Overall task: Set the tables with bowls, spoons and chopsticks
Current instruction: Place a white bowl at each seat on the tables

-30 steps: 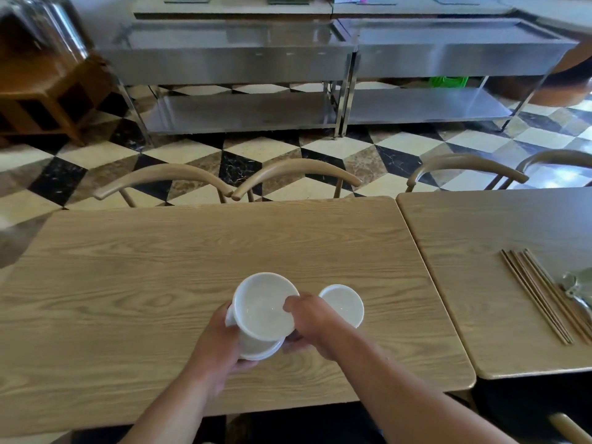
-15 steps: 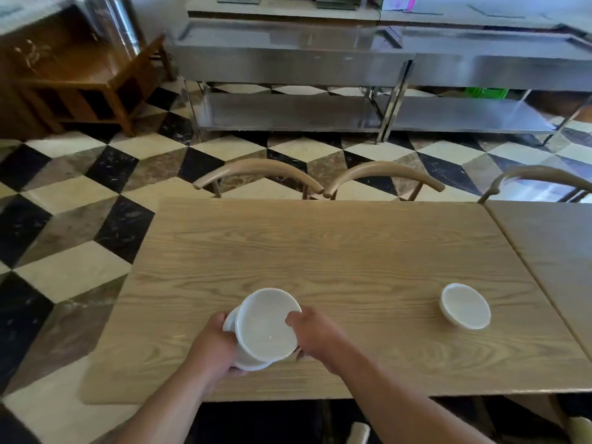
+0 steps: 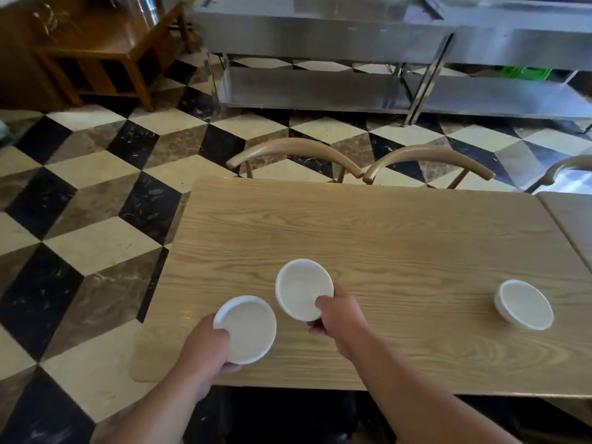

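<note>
My left hand (image 3: pixel 205 346) grips a white bowl (image 3: pixel 248 330) by its near rim, over the near left part of the light wooden table (image 3: pixel 368 238). My right hand (image 3: pixel 339 317) holds a second white bowl (image 3: pixel 301 288) by its right rim, tilted toward me, just right of and beyond the first. A third white bowl (image 3: pixel 525 304) rests on the table at the near right. No spoons or chopsticks are in view.
Two curved-back wooden chairs (image 3: pixel 298 153) (image 3: pixel 429 158) stand at the table's far side. A second table (image 3: pixel 573 216) abuts on the right. Steel counters (image 3: pixel 320 36) and a brown wooden cabinet (image 3: pixel 93 56) stand beyond, on the checkered floor (image 3: pixel 83 219).
The two bowls were stacked in both hands; now they are separated, one in each hand. My view has shifted left, so the resting bowl lies farther right.
</note>
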`<state>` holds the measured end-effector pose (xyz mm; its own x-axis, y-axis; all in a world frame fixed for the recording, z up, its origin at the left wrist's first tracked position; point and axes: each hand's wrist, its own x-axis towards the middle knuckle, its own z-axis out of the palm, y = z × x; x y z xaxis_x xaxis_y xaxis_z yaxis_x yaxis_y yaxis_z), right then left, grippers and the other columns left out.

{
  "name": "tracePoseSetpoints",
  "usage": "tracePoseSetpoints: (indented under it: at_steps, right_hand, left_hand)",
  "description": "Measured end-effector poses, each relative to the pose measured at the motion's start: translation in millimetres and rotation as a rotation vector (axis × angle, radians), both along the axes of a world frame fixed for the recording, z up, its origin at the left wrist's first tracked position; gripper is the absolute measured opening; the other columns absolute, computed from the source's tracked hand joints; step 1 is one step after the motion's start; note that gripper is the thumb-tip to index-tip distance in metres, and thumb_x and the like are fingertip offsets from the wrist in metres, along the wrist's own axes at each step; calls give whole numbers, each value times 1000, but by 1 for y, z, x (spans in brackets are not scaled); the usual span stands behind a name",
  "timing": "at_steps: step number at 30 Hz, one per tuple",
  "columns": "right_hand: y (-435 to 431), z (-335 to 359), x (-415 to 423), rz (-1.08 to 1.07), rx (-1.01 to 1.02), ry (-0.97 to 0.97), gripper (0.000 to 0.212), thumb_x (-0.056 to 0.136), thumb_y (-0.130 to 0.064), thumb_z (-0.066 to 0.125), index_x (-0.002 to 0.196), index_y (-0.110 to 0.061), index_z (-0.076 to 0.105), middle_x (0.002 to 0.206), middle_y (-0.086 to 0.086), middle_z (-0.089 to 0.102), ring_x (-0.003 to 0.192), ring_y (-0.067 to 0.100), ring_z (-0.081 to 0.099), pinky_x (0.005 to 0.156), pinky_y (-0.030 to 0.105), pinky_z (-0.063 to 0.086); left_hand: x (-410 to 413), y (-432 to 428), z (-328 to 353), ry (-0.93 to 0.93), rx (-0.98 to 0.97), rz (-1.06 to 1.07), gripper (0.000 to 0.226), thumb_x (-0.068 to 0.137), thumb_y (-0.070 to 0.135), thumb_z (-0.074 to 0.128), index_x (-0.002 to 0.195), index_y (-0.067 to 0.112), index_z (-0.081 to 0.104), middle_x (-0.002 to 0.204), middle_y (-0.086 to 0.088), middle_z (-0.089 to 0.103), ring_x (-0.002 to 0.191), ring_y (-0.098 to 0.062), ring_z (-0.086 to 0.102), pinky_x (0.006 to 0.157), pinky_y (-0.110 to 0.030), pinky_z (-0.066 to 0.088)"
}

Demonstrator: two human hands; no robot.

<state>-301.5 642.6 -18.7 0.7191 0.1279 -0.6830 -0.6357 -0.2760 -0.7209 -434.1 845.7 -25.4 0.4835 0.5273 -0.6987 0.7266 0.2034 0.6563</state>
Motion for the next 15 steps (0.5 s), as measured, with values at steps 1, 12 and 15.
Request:
tracePoseSetpoints:
  at_steps: [1,12,15]
  right_hand:
    - [-2,-7,4,-4,-17,2,45,93,-1,48,128,-26,62,115,11,68,68,27,72,49,28,55]
    - [3,-66,7,117,-148,56,45,90,2,46,125,-25,56,111,1,59,96,33,71,49,27,58]
    - [4,-77,5,135,-162,43,43,91,-1,48,126,-25,57,111,0,60,95,33,73,50,27,59]
  left_hand:
    - [-1,3,-2,5,7,13,43,96,-2,43,126,24,58,117,-5,58,102,-31,63,55,-39,65]
    - [6,12,-8,-10,46,92,42,93,-1,46,117,30,63,116,-4,62,102,-28,65,53,-36,64]
    - [7,12,-10,-23,34,101,43,94,-1,46,117,31,62,116,-3,62,102,-26,65,53,-36,64]
